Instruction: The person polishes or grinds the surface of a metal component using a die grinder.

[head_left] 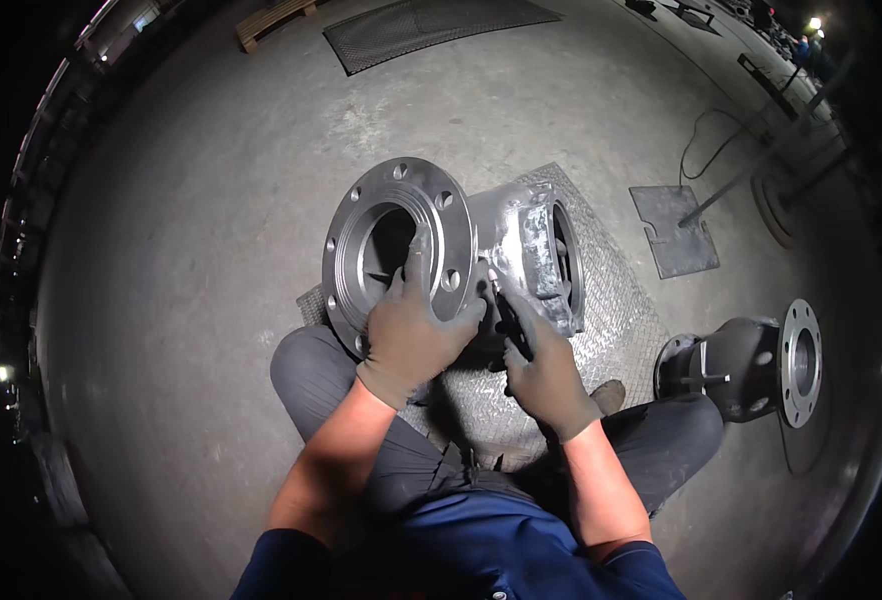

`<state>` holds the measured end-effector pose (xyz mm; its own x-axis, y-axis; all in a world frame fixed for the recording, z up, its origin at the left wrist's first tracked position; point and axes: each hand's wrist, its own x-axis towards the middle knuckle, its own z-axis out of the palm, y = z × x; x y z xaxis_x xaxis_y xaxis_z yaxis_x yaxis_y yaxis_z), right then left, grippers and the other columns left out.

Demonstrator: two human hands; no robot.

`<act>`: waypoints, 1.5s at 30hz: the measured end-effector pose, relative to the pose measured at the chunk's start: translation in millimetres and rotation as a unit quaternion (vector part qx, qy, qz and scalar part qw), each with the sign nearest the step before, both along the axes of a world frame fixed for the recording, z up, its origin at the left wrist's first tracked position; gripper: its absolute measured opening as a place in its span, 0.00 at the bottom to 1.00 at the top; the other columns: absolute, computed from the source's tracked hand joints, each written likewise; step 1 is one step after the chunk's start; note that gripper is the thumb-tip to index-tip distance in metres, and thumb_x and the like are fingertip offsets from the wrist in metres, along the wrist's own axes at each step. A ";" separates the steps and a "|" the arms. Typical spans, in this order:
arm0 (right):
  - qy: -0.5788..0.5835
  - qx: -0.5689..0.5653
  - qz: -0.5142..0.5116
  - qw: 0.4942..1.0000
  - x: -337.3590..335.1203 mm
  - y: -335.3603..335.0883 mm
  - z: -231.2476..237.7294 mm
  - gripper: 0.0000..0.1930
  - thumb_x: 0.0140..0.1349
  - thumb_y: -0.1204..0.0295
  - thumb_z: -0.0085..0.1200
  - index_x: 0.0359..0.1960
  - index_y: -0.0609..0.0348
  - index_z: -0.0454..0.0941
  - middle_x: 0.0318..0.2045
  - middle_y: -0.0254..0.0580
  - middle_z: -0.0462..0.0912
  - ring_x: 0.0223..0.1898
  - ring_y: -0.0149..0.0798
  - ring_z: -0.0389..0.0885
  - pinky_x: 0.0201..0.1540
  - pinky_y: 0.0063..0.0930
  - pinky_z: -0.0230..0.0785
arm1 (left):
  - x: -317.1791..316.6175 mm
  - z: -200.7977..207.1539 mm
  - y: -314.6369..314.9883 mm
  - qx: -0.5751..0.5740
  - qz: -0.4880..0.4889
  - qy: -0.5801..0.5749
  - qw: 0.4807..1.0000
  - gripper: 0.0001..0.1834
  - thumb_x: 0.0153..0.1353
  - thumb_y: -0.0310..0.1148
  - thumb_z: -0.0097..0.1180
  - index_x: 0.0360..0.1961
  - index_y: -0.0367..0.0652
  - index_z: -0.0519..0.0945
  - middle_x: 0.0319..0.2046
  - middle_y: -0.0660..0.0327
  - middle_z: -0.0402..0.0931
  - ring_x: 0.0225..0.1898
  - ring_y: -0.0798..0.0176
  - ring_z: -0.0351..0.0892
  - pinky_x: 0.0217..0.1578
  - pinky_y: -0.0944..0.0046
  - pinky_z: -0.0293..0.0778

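A grey metal valve body lies on its side between my legs, its wide round flange with bolt holes facing left and up. My gloved left hand grips the flange, with the index finger along the edge of its bore and the thumb toward the right rim. In my gloved right hand is a slim black pencil grinder with a small pinkish tip. That tip is at the neck just behind the flange; whether it touches the metal I cannot tell. Fingers wrap around the tool's body.
Under the valve body is a patterned metal plate. A second flanged valve body lies on the floor at the right. Beyond it stands a post on a square steel base, with a cable nearby. A dark mesh mat and a wooden pallet are far ahead.
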<state>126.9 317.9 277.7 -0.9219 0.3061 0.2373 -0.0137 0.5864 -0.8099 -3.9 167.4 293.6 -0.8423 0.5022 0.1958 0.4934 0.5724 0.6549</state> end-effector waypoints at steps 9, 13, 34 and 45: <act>-0.092 -0.044 -0.050 0.993 -35.0 5.5 5.3 0.31 0.61 0.83 0.54 0.70 0.63 0.73 0.57 0.67 0.83 0.60 0.65 0.82 0.64 0.48 0.74 | 1.8 -6.0 -4.3 0.006 0.001 0.023 1.000 0.57 0.52 0.51 0.76 0.76 0.32 0.62 0.58 0.31 0.78 0.55 0.30 0.83 0.54 0.43 0.82; -0.091 -0.015 -0.031 0.995 -35.6 9.2 2.8 0.32 0.60 0.83 0.55 0.70 0.60 0.74 0.54 0.65 0.85 0.58 0.63 0.84 0.61 0.45 0.76 | 2.1 -7.8 -5.1 0.021 0.008 0.021 1.000 0.57 0.52 0.50 0.76 0.76 0.33 0.62 0.58 0.32 0.78 0.55 0.30 0.83 0.55 0.44 0.81; -0.009 -0.057 -0.103 0.993 -26.1 -31.1 -17.0 0.30 0.63 0.84 0.57 0.69 0.68 0.73 0.64 0.65 0.80 0.68 0.61 0.77 0.71 0.45 0.68 | 21.9 -7.0 0.7 0.057 0.031 -0.014 0.998 0.58 0.51 0.48 0.78 0.78 0.38 0.60 0.58 0.32 0.78 0.56 0.32 0.83 0.55 0.45 0.82; 0.043 -0.078 -0.108 0.990 -19.1 -30.1 -20.6 0.27 0.66 0.84 0.54 0.69 0.66 0.73 0.63 0.63 0.81 0.65 0.60 0.79 0.69 0.44 0.69 | 25.1 -5.1 3.9 0.070 0.042 0.010 0.997 0.57 0.52 0.48 0.77 0.77 0.37 0.61 0.58 0.32 0.78 0.56 0.30 0.82 0.55 0.44 0.80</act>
<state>107.9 287.7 257.1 -0.8091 0.5331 0.2473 0.0247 0.4512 -0.8921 21.2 171.4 288.5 -0.8753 0.3972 0.2760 0.4617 0.5160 0.7216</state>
